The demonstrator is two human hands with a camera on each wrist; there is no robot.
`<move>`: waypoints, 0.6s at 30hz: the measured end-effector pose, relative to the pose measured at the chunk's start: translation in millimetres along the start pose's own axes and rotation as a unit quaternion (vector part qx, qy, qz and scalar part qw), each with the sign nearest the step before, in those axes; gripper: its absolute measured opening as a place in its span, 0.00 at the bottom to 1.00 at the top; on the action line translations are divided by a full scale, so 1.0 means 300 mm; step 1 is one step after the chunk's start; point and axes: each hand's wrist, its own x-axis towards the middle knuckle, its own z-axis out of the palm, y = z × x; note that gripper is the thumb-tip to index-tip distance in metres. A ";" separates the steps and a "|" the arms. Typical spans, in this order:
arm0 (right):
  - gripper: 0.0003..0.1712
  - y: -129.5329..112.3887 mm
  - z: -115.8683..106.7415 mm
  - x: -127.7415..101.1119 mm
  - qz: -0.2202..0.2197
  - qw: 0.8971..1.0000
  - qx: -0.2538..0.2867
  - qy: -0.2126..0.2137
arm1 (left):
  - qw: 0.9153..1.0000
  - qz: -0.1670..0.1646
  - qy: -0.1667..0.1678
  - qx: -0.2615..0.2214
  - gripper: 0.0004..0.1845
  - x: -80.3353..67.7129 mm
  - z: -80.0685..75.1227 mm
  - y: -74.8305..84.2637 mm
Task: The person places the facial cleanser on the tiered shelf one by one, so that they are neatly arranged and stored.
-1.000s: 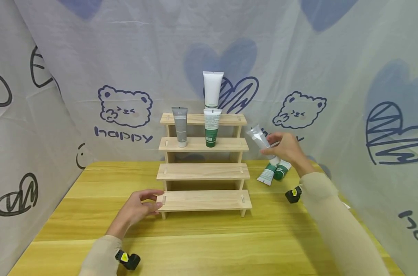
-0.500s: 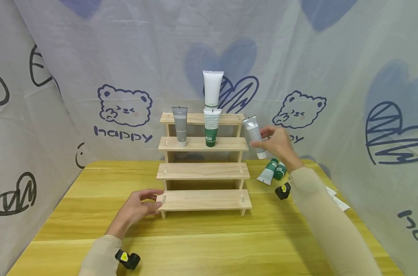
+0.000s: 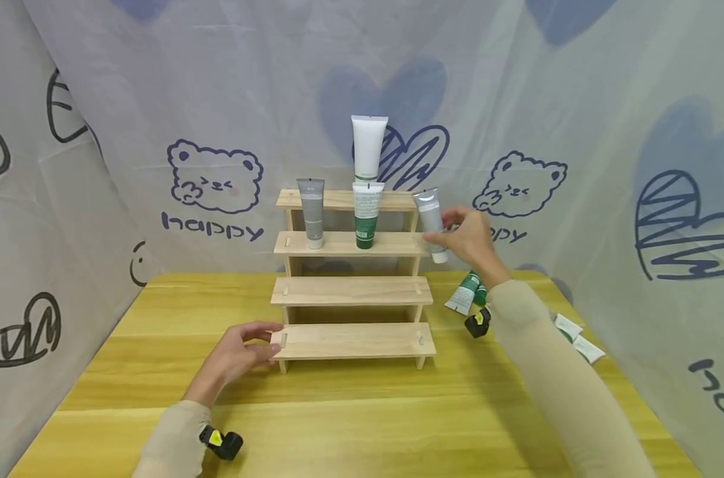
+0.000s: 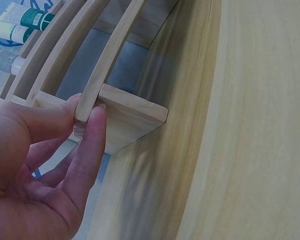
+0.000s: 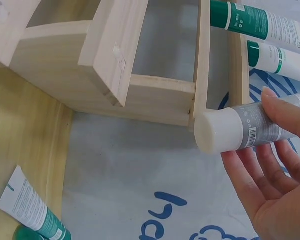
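Note:
My left hand (image 3: 239,352) pinches the left end of the lowest step of a tiered wooden rack (image 3: 353,291), thumb and finger on either face of the board in the left wrist view. My right hand (image 3: 471,240) holds a grey squeeze tube (image 3: 430,219) with its white cap (image 5: 217,131) downward, beside the right end of the second step from the top. On that same step stand another grey tube (image 3: 312,212) at the left and a white-and-green tube (image 3: 366,214) near the middle. A taller white tube (image 3: 368,147) stands on the top step behind.
Green-and-white tubes (image 3: 462,293) lie on the table (image 3: 362,418) right of the rack, partly behind the right wrist. More white tubes (image 3: 588,348) lie near the table's right edge. A patterned cloth (image 3: 218,79) hangs behind and at both sides.
My right hand has carried the grey tube left and up, from above the lying tubes to the rack's right end, and the tube is more upright. My left hand stays on the lowest step.

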 end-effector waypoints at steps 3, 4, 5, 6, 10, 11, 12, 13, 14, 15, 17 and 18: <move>0.32 -0.010 0.008 0.004 -0.008 1.000 0.002 0.014 | 1.000 -0.001 0.002 0.006 0.24 0.003 -0.001 0.007; 0.32 -0.014 0.010 0.005 -0.008 1.000 0.004 0.018 | 1.000 0.000 0.002 0.007 0.24 0.004 -0.001 0.009; 0.32 -0.017 0.011 0.006 -0.009 1.000 0.004 0.021 | 1.000 0.000 0.003 0.009 0.24 0.005 -0.002 0.010; 0.32 -0.021 0.011 0.007 -0.008 1.000 0.005 0.023 | 1.000 0.000 0.003 0.011 0.23 0.005 -0.002 0.012; 0.33 -0.036 0.011 0.011 0.003 1.000 0.007 0.025 | 1.000 0.001 0.004 0.016 0.23 0.007 -0.002 0.009; 0.33 -0.039 0.011 0.013 0.004 1.000 0.008 0.025 | 1.000 0.002 0.004 0.016 0.23 0.007 -0.002 0.009; 0.33 -0.043 0.013 0.014 0.005 1.000 0.010 0.026 | 1.000 0.002 0.004 0.015 0.23 0.007 -0.002 0.008; 0.33 -0.046 0.014 0.016 0.004 1.000 0.011 0.028 | 1.000 0.003 0.003 0.014 0.23 0.007 -0.002 0.008; 0.33 -0.049 0.017 0.017 0.003 0.999 0.014 0.029 | 1.000 0.003 0.003 0.011 0.23 0.007 -0.002 0.007; 0.33 -0.051 0.020 0.018 0.003 0.999 0.018 0.030 | 1.000 0.003 0.002 0.008 0.23 0.006 -0.002 0.006; 0.33 -0.052 0.028 0.019 0.002 0.999 0.024 0.031 | 1.000 0.000 0.002 0.000 0.23 0.005 -0.001 0.004; 0.32 -0.052 0.032 0.020 0.002 0.999 0.027 0.031 | 1.000 -0.001 0.001 -0.003 0.23 0.004 0.000 0.003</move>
